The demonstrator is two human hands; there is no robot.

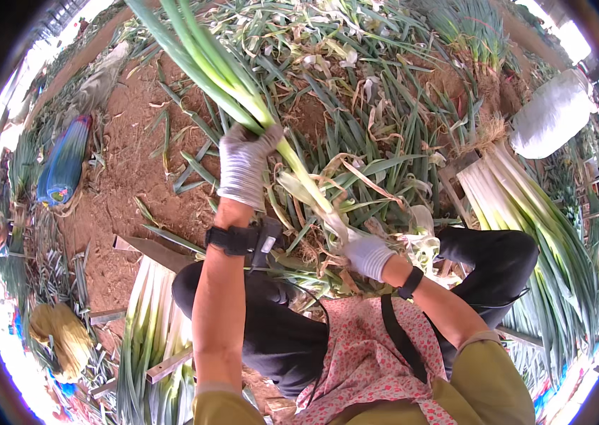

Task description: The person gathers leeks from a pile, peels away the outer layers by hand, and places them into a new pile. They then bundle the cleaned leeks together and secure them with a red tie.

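My left hand [246,162], in a striped knitted glove, grips a long green onion [299,164] where its white stalk turns to green leaves. The leaves run up to the top edge of the view. At the lower, root end my right hand [367,256], gloved too, is closed on pale outer leaf layers beside the stalk. A strip of loose husk hangs next to the stalk. Beneath both hands lie cut green leaves [331,117] and dry peelings on reddish soil.
Cleaned green onions lie on a metal rack [169,365] at left, with a larger pile [522,212] at right. Farther off are a blue-wrapped bundle [68,159], a yellow cloth bundle [60,340], a white sack [552,114] and unpeeled onions [469,37]. My knees flank the peelings.
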